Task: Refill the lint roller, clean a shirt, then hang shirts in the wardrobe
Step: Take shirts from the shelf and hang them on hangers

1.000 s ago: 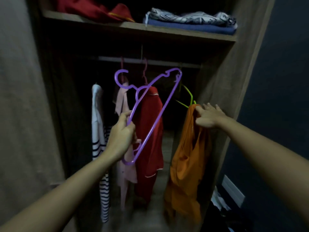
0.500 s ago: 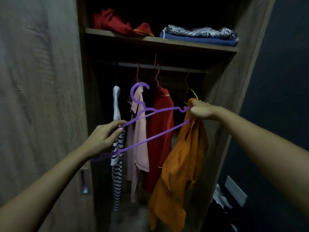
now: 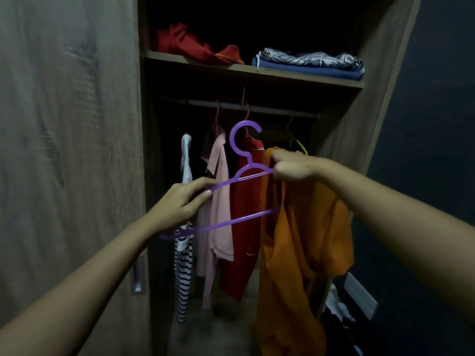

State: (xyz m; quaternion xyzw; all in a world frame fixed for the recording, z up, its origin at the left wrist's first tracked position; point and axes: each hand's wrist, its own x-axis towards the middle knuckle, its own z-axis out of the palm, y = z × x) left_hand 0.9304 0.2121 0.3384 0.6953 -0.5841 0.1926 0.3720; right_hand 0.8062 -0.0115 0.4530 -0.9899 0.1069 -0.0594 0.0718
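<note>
Head view. Open wood-grain wardrobe (image 3: 380, 98), dim interior.

- Purple plastic clothes hanger (image 3: 244, 173): held in front of the wardrobe, hook upward, tilted down toward the left.
- Left hand (image 3: 180, 204): grip closed on the hanger's left shoulder, thumb and fingers pinching the bar.
- Right hand (image 3: 295, 168): grip closed on the collar of the loose orange shirt (image 3: 303, 240) together with the hanger's right end; the hanger's right part passes inside the shirt, which droops below the hand.
- Metal hanging rail (image 3: 257, 107): carries a white-and-navy striped top (image 3: 183, 273), a pale pink shirt (image 3: 218, 201) and a red shirt (image 3: 244, 227).
- Upper wooden shelf (image 3: 282, 73): red folded garment (image 3: 190, 44) at left; patterned white cloth (image 3: 308, 59) stacked on blue folded fabric (image 3: 321, 71) at right.
</note>
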